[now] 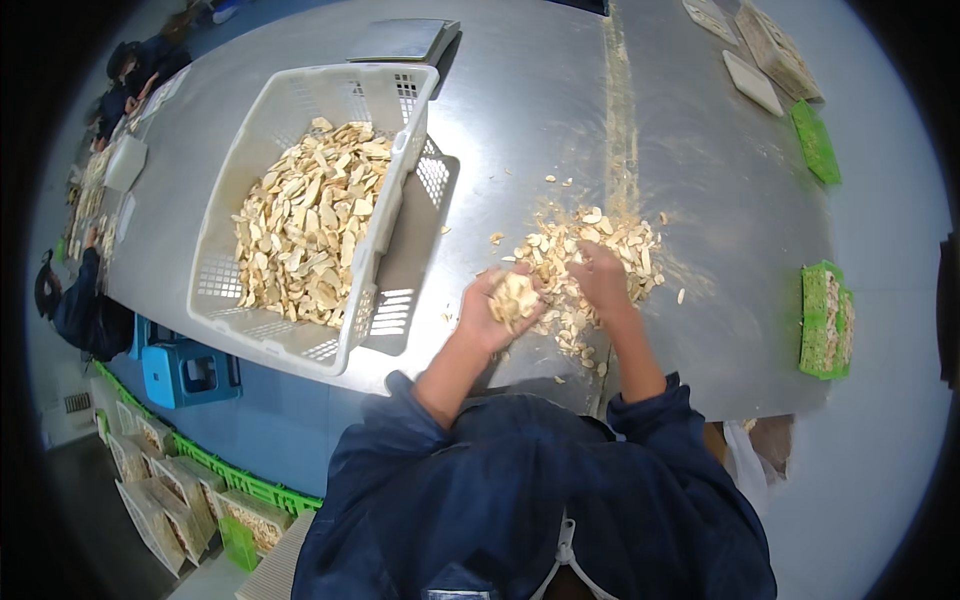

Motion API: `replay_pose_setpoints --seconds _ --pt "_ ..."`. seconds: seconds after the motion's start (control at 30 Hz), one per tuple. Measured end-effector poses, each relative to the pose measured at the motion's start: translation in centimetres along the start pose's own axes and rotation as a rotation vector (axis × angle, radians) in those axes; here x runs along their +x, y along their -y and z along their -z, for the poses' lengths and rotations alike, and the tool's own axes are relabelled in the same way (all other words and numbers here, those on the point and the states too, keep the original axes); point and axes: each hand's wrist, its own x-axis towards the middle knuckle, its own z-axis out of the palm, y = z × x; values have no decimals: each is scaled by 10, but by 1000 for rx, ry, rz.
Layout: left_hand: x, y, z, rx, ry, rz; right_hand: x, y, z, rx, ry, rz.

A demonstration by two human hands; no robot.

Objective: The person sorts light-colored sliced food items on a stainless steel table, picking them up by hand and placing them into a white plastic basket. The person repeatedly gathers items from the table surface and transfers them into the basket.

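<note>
My left hand (477, 315) is cupped palm up around a handful of pale dried slices (514, 301), slightly blurred. Beside it, my right hand (602, 279) reaches into a loose pile of similar slices (634, 247) on the metal tabletop (517, 90). Its fingers point down and are blurred, so whether they pinch a slice cannot be made out. Left of both hands stands a white plastic basket (217, 247) with perforated walls. Larger pale slices (315, 217) fill much of its bottom.
A flat scale-like metal device (397, 39) sits behind the basket. Pale dust streaks (621, 97) cross the table. Green baskets (825, 319) line the right side. Blue stools (187, 371) and filled containers (172, 495) are at lower left. Other people (82, 300) work along the far left.
</note>
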Motion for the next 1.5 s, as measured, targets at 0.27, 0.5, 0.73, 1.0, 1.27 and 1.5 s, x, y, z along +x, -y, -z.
replay_pose_setpoints --seconds 0.27,0.5,0.73,1.0,1.27,1.5 --pt "-141 -106 -125 464 -246 -1104 32 -27 -13 -361 310 -116" --pt "-107 -90 -98 1400 -802 -1756 24 -60 -24 -240 124 -120" --pt "43 27 -9 2196 -519 -918 -10 -45 27 1355 85 -690" --pt "58 24 22 2297 -439 -699 14 -36 4 837 263 -580" --pt "45 -21 -14 808 -480 -285 32 -24 -30 -186 235 -199" --pt "90 -30 -4 2321 -529 -606 10 -44 26 1350 253 -809"
